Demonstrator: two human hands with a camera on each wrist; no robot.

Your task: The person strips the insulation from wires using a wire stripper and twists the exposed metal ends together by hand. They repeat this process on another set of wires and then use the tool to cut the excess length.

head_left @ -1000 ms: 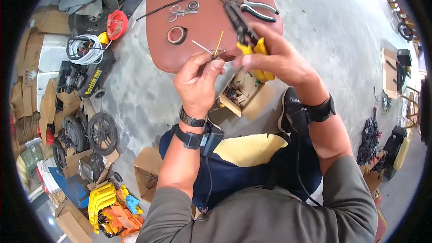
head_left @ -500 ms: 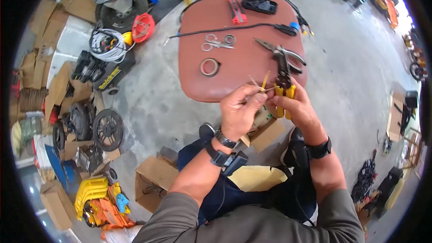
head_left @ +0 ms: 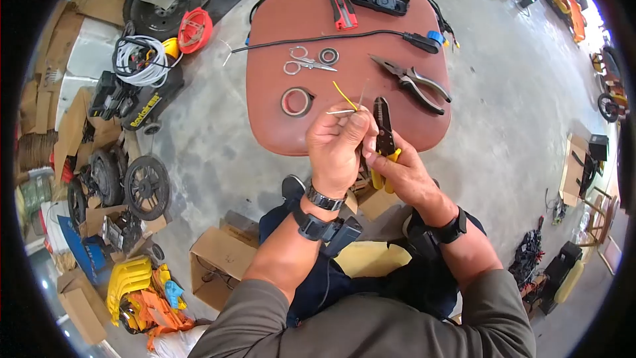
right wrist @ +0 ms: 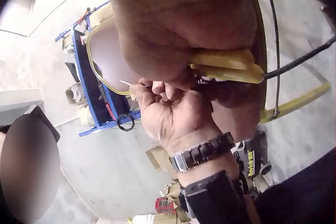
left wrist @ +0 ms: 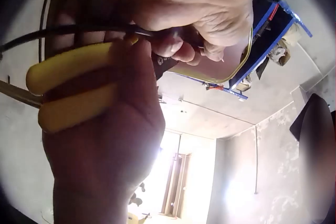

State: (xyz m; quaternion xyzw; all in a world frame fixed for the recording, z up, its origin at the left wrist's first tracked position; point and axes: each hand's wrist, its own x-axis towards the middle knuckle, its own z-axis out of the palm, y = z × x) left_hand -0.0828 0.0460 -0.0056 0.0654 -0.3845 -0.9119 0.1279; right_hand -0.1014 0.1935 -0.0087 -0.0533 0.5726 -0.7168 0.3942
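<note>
My left hand pinches the end of a dark cable, its thumb and forefinger close together. Fanned out above those fingertips are a yellow wire, a white wire and a thin brownish wire. Held by the yellow handles in my right hand is a wire stripper, its dark head pointing up beside the left fingers. The two hands overlap in the right wrist view, where yellow handles stick out from the right palm.
On the reddish-brown chair seat lie pliers, scissors, a tape roll, a small dark ring, a red utility knife, a black case and a black cable. An open cardboard box stands left of the legs.
The right hand has brought the wire stripper in from the right, over by the pliers, down beside the left hand. The wires' angle has shifted; the head view has moved too.
</note>
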